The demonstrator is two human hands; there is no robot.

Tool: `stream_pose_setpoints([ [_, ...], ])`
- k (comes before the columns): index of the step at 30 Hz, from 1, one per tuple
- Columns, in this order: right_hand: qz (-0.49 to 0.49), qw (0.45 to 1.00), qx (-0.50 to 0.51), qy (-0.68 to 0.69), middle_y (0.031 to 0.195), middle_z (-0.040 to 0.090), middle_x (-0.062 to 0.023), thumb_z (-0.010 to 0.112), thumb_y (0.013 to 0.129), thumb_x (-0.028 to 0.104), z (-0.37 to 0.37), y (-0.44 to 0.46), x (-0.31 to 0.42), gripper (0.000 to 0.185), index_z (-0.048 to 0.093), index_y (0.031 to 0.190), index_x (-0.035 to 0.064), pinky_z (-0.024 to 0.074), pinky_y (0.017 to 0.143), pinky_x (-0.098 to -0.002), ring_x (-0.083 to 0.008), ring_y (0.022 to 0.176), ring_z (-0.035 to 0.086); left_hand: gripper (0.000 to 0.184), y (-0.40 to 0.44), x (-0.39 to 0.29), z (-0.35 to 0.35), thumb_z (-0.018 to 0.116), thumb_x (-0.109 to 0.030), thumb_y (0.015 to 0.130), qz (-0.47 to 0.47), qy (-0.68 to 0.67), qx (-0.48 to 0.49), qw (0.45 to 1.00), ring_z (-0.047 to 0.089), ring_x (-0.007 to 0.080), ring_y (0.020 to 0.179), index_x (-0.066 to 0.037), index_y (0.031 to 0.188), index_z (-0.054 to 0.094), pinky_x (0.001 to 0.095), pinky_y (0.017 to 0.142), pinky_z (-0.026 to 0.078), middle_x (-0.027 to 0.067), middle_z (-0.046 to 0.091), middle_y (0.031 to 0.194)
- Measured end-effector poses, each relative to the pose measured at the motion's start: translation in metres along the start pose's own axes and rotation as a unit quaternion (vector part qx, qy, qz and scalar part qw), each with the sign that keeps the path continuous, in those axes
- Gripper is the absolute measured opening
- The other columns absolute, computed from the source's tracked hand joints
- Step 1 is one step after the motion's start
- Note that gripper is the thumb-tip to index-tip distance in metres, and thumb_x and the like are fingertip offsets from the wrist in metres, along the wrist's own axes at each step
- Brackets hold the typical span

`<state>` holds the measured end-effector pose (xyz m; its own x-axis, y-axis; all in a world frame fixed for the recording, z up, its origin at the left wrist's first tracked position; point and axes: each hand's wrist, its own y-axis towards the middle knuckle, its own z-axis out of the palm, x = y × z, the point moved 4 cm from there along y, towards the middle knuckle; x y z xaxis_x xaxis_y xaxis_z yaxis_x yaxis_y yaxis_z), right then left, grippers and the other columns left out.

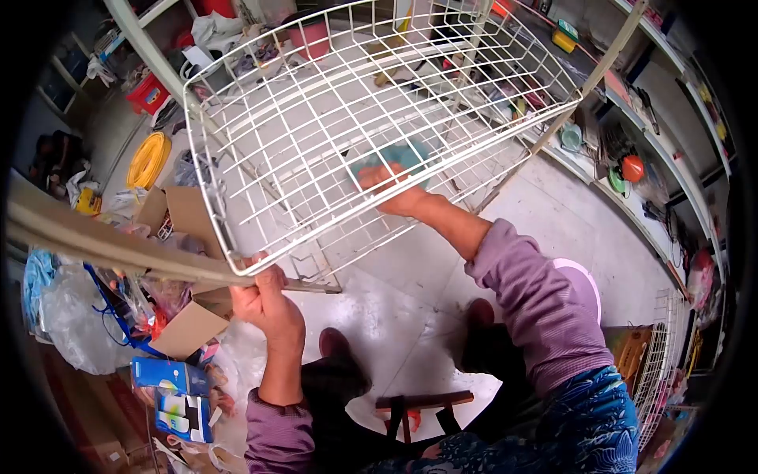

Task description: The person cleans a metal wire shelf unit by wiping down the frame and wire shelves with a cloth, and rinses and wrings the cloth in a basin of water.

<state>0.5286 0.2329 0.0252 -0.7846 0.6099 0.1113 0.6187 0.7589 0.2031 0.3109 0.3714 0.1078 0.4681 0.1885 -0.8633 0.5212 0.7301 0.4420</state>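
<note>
A white wire basket (341,216) spans the upper middle, fixed between light metal posts. My left hand (271,306) is closed around its near left corner, thumb and fingers pinching the rim. My right hand (404,199) reaches under the near rim and is seen partly through the wires. Its fingers are bent over a teal cloth (412,152), which lies against the mesh from below. Some of the cloth and fingertips are hidden by the wires.
Shelves of small goods (632,186) line the right side. At left stand an open cardboard box (189,328), a blue box (170,375), plastic bags and a yellow hose coil (148,160). A small stool (425,400) is between my feet; a pink round object (583,288) sits at right.
</note>
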Motion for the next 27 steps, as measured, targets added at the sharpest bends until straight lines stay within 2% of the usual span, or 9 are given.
stream_pose_setpoints([
  [2,0.078,0.922,0.059,0.375,0.106,0.058,-0.0099,0.054,0.080,0.005,-0.034,-0.006,0.026,0.036,0.059,0.114,0.0135,0.0452,0.081,-0.0319,-0.0235,0.091,0.057,0.011,0.002,0.000,0.000,0.051,-0.008,0.089,0.011,0.016,0.024,1.000,0.041,0.0061,0.052,0.001,0.085,0.048,0.0204,0.047,0.035,0.0023,0.048,0.063],
  [5,0.285,0.535,-0.070,0.792,0.099,0.056,-0.0052,0.051,0.083,0.000,-0.063,-0.033,0.022,0.044,0.048,0.125,0.0082,0.0464,0.077,-0.0273,-0.0167,0.087,0.055,0.016,0.002,-0.005,0.005,0.049,-0.008,0.089,-0.003,0.033,0.007,0.999,0.039,0.0079,0.050,-0.004,0.075,0.043,0.0229,0.047,0.035,0.0014,0.043,0.059],
  [6,0.275,0.454,-0.116,0.840,0.111,0.053,-0.0127,0.049,0.081,-0.002,-0.076,-0.040,0.021,0.044,0.044,0.125,0.0004,0.0423,0.088,-0.0337,-0.0208,0.104,0.052,0.016,0.002,-0.005,0.004,0.049,-0.008,0.089,0.000,0.033,0.007,0.999,0.039,0.0079,0.050,-0.004,0.075,0.043,0.0229,0.047,0.035,0.0014,0.043,0.059],
  [8,0.167,0.350,-0.169,0.906,0.109,0.053,-0.0141,0.049,0.081,-0.001,-0.068,-0.049,0.004,0.038,0.045,0.119,-0.0019,0.0410,0.090,-0.0367,-0.0224,0.104,0.051,0.016,0.001,-0.002,0.004,0.049,-0.008,0.089,-0.023,0.021,0.007,1.000,0.039,0.0076,0.050,-0.004,0.075,0.042,0.0226,0.046,0.034,0.0013,0.043,0.059],
  [12,0.193,0.239,-0.241,0.921,0.107,0.053,-0.0154,0.047,0.082,-0.001,-0.073,-0.062,-0.010,0.032,0.046,0.113,-0.0021,0.0402,0.092,-0.0381,-0.0253,0.103,0.051,0.016,0.002,-0.003,0.005,0.049,-0.010,0.089,-0.010,0.046,0.000,0.999,0.039,0.0073,0.050,-0.004,0.075,0.042,0.0221,0.045,0.034,0.0007,0.042,0.058],
  [14,0.173,0.121,-0.293,0.932,0.108,0.053,-0.0170,0.046,0.083,0.000,-0.078,-0.060,-0.016,0.028,0.047,0.111,-0.0025,0.0398,0.094,-0.0378,-0.0269,0.103,0.051,0.012,0.002,0.000,0.004,0.051,-0.010,0.089,-0.003,0.042,0.002,0.999,0.039,0.0063,0.050,-0.003,0.080,0.045,0.0215,0.045,0.033,0.0001,0.043,0.058],
  [18,0.027,0.085,-0.197,0.976,0.113,0.053,-0.0143,0.046,0.084,0.003,-0.084,-0.030,0.000,0.027,0.049,0.110,-0.0015,0.0377,0.097,-0.0393,-0.0266,0.104,0.050,0.017,0.002,-0.004,0.005,0.048,-0.009,0.088,-0.012,0.058,0.000,0.998,0.039,0.0077,0.049,-0.004,0.074,0.041,0.0228,0.045,0.035,0.0009,0.041,0.058],
  [20,0.084,0.068,-0.204,0.973,0.114,0.053,-0.0127,0.045,0.084,0.003,-0.073,-0.029,0.016,0.028,0.050,0.112,-0.0005,0.0371,0.097,-0.0398,-0.0261,0.105,0.050,0.018,0.001,-0.004,0.006,0.048,-0.010,0.088,-0.007,0.065,0.006,0.998,0.039,0.0078,0.049,-0.005,0.074,0.040,0.0230,0.045,0.035,0.0011,0.042,0.058],
  [27,0.032,0.144,-0.082,0.986,0.109,0.056,-0.0125,0.043,0.079,-0.004,-0.066,-0.045,0.099,0.034,0.051,0.112,-0.0024,0.0400,0.091,-0.0374,-0.0245,0.103,0.053,0.021,0.001,0.001,0.003,0.050,-0.013,0.090,0.019,0.064,0.004,0.998,0.042,0.0089,0.049,-0.005,0.074,0.039,0.0229,0.045,0.035,0.0022,0.044,0.057],
])
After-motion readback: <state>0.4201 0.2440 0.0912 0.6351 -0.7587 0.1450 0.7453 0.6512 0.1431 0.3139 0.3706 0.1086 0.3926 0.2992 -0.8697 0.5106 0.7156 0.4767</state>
